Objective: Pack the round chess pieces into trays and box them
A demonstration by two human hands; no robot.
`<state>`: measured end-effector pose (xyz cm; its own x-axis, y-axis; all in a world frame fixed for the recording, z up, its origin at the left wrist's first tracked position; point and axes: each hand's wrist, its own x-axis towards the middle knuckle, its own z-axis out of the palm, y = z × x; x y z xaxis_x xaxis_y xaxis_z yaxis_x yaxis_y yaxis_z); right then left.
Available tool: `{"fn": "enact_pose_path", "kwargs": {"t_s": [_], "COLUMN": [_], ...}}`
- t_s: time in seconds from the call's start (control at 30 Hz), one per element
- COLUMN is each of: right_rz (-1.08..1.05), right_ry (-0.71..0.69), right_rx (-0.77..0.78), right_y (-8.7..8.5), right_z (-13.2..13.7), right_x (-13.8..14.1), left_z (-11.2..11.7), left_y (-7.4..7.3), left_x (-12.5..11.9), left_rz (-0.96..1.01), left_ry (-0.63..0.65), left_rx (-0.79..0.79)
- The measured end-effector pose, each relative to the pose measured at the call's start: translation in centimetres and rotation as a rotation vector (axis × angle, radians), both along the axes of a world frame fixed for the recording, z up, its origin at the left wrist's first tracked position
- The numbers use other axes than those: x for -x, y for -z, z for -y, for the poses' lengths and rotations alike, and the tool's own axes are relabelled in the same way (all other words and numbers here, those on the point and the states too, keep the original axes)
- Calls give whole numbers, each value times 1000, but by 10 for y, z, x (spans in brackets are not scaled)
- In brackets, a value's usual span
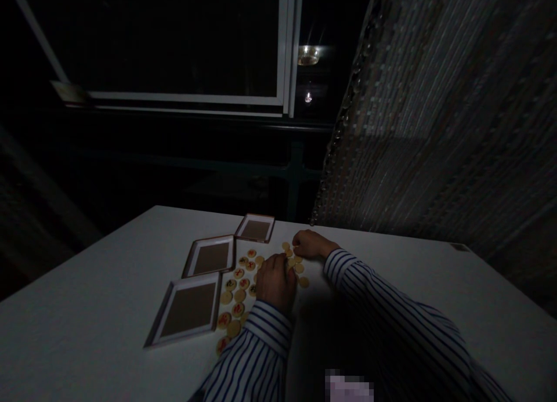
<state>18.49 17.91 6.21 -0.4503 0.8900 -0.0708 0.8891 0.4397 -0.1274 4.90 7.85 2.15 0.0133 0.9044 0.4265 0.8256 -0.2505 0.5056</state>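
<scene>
Round wooden Chinese chess pieces lie loosely spread on the white table, some with red or dark characters up and others showing plain faces. My left hand rests palm down over the middle of them, thumb apart from the fingers, covering several pieces. Farther back, my right hand curls at the far right edge of the spread, beside a few plain pieces. Its fingers are bent together, and whatever they hold is hidden. Both arms wear striped sleeves.
Left of the pieces, three shallow rectangular trays with brown bottoms stand in a slanting row on the white table. Beyond the table's far edge is a dark window with a white frame. A bead curtain hangs at the right.
</scene>
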Motion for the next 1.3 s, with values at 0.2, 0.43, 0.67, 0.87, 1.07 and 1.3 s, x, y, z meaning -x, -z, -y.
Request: {"fn": "enact_pose_path", "kwargs": {"t_s": [0.2, 0.43, 0.67, 0.87, 1.07, 1.3], "right_rz": [-51, -218, -374, -513, -598, -599], "right_ry": [-3, -24, -62, -82, -91, -84], "right_rx": [-122, -287, -376, -424, -423, -384], "right_y": [-10, -20, -28, -27, -22, -20], "right_z": [14, 39, 68, 93, 112, 127], "right_x": [-1, -10, -28, -41, -51, -65], "left_z": [0, 1, 5, 10, 16, 22], "left_y": [-1, -4, -7, -12, -21, -27], "left_x": [0, -2, -6, -23, -42, -64], "left_rz": [8, 38, 202, 593, 803, 915], "left_ry": [20, 27, 95, 168, 235, 354], "left_rx": [-4, -27, -103, 11, 145, 237]}}
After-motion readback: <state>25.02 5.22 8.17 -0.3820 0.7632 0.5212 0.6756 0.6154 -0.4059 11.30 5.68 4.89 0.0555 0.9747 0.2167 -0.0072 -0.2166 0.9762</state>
